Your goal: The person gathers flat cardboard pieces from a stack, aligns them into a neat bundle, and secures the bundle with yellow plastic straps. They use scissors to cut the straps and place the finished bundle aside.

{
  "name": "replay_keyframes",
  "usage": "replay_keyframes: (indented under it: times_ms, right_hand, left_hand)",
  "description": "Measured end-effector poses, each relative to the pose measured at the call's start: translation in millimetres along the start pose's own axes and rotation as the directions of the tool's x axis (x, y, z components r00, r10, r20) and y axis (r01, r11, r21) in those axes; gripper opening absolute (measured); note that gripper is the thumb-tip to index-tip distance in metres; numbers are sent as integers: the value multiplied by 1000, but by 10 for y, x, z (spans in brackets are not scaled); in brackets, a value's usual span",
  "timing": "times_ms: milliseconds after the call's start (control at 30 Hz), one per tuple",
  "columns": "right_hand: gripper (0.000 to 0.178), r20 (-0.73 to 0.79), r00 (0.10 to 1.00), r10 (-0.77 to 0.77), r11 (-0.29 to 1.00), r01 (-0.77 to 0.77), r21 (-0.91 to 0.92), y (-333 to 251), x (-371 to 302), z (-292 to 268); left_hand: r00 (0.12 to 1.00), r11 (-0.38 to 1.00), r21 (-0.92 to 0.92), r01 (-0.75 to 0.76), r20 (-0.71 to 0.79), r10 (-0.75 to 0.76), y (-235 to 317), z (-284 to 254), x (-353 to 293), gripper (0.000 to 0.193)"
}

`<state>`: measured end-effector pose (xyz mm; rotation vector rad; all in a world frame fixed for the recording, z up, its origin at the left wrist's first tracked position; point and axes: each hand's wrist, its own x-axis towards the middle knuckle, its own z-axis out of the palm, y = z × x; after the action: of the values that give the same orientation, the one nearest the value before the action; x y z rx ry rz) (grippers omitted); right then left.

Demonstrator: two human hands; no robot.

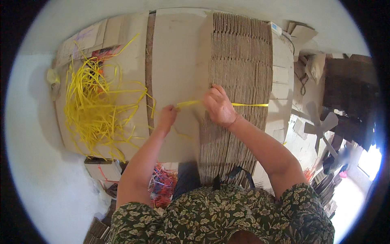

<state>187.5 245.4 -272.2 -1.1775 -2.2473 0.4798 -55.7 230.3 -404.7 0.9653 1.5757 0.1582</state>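
Note:
A long bundle of flattened cardboard sheets point(243, 61) stands on edge in front of me, its layered edges facing up. One yellow plastic strap point(252, 105) runs across the bundle and past its left side. My left hand point(167, 116) is closed on the strap's left end, which is pulled taut over the pale cardboard surface. My right hand point(219, 106) lies at the bundle's left top edge, fingers curled over the strap. Its palm hides part of the strap. To the left lies a tangled heap of yellow straps point(93, 110).
A pale cardboard-covered table point(174, 53) reaches under the bundle. A small white device point(275, 28) sits at the bundle's far right corner. At right stand a fan point(321, 126) and dark hanging sheets point(347, 93). Below the table's near edge lies a red-and-white tangle point(161, 185).

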Motion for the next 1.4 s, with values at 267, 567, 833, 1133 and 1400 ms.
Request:
replay_keyframes:
  times_ms: [267, 567, 833, 1133, 1400]
  right_hand:
    - [11, -86, 979, 184, 963, -163, 214, 52, -26, -209]
    - [11, -308, 683, 662, 723, -476, 501, -96, 206, -1889]
    - [15, 42, 882, 470, 806, -448, 387, -400, 112, -802]
    - [18, -223, 972, 80, 992, -56, 115, 43, 57, 190]
    - [13, -245, 939, 241, 968, -213, 133, 30, 94, 266]
  left_hand:
    - [963, 922, -277, -270, -104, 250, 1012, 653, -434, 26]
    - [977, 959, -213, -185, 69, 203, 1083, 375, -548, 49]
    - [965, 958, -255, -129, 189, 180, 1152, 340, -512, 42]
    - [964, 869, -494, 20, 241, 114, 1326, 204, -771, 18]
    - [983, 774, -630, -66, 92, 159, 1336, 16, -549, 21]
